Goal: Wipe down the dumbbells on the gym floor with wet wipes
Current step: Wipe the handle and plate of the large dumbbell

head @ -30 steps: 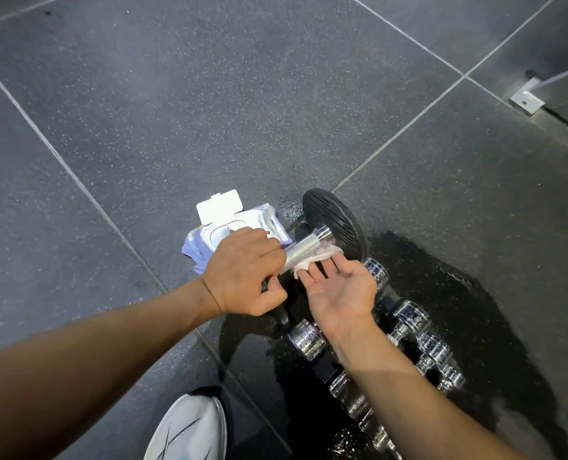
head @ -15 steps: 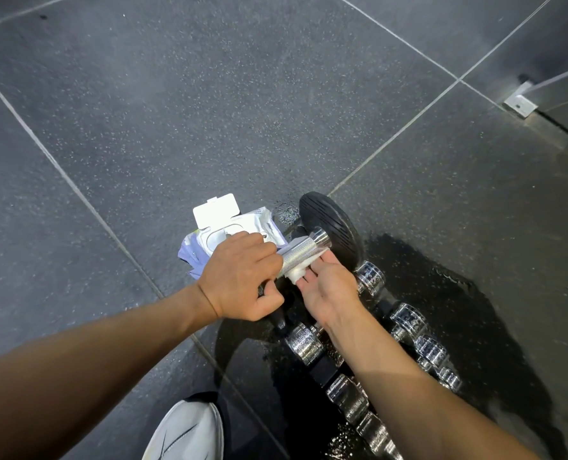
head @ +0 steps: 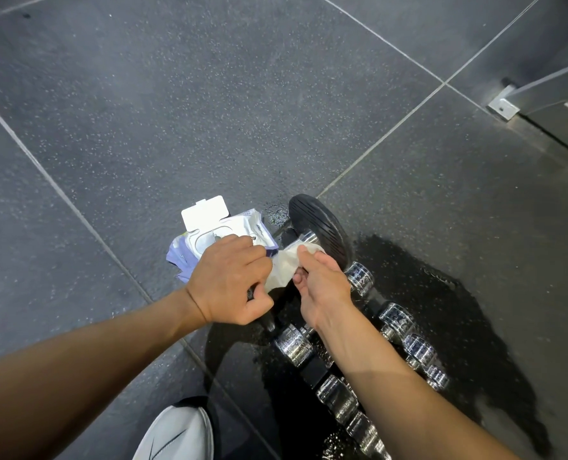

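A dumbbell with a black ribbed rubber end [head: 319,227] and a chrome handle is tilted up off the dark gym floor. My left hand [head: 231,280] grips its near end in a fist. My right hand [head: 322,280] wraps a white wet wipe [head: 284,265] round the handle, so most of the chrome is hidden. Behind my left hand lies the wet wipe pack [head: 229,234], white and purple, with its flip lid standing open. Several smaller chrome dumbbells [head: 292,345] lie in a row under and beside my right forearm.
A wet patch [head: 442,310] darkens the floor round the dumbbells. My white shoe [head: 176,436] is at the bottom edge. A metal bracket [head: 503,107] and a frame foot sit at the upper right. Pale seams cross the speckled floor tiles.
My right hand has turned over from palm up under the handle to closing over it, and the wipe now covers much more of the chrome. My left hand has kept its grip.
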